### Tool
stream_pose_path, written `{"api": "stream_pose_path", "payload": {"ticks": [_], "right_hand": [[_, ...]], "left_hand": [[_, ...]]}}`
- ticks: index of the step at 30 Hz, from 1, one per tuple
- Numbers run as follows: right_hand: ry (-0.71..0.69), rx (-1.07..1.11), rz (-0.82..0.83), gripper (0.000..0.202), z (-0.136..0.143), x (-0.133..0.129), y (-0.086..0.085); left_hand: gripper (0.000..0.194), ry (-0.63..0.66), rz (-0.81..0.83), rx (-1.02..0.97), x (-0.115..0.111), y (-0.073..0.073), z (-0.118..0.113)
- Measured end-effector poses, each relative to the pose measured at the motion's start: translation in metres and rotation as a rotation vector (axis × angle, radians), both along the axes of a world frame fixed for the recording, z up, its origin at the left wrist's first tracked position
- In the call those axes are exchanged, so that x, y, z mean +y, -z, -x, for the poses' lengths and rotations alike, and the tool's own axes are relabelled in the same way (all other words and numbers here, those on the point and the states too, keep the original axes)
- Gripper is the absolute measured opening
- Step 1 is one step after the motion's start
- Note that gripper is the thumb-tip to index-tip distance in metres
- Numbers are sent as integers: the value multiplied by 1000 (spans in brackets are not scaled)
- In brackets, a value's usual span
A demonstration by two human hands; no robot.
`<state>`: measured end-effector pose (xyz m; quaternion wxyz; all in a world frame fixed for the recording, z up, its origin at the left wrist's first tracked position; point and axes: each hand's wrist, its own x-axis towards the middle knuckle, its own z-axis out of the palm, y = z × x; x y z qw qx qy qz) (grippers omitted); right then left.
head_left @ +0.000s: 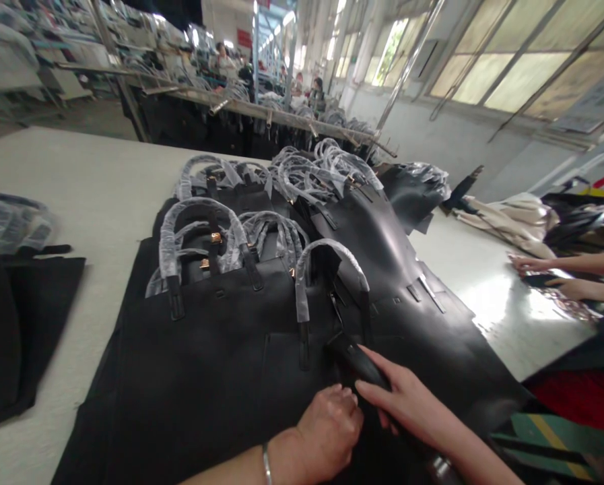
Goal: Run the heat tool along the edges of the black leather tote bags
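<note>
Black bag panels with handles wrapped in clear plastic lie layered in front of me; the nearest bag panel (pixel 190 377) spreads under both hands. My right hand (pixel 395 387) is wrapped round a black handheld tool (pixel 355 357), whose thin tip points away from me at the panel near a wrapped handle (pixel 332 249). What kind of tool it is, I cannot make out. My left hand (pixel 329 428), with a bracelet at the wrist, is closed low over the panel just left of the tool. Its curled fingers hide whatever they pinch.
More black panels (pixel 23 323) lie on the pale table (pixel 104 155) at left. At right, another person's hands (pixel 559 276) work over small shiny pieces, with beige fabric (pixel 514 219) behind. Beyond the table runs a rail (pixel 281 118) hung with black pieces.
</note>
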<state>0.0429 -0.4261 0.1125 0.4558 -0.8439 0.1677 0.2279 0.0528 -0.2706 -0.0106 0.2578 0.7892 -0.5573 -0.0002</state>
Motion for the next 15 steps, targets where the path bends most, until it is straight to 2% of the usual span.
{"api": "stream_pose_path", "payload": {"ticks": [4,8,11,13,15], "right_hand": [[44,-114,40,68,-7,5,-6],[-77,65,-64,66,-5,10,-12],[-148,159,-130,64,-10,24,-10],[-155,164,-145,64,-17,35,-8],[-143,141,-145,63,-24,41,-6]], "left_hand": [[20,13,-27,11,3,-3,0],[28,30,-36,46,2,-6,-1],[23,78,3,114,-1,-6,-2],[19,101,5,123,-3,-4,-1],[19,70,-28,93,-4,-3,-1]]}}
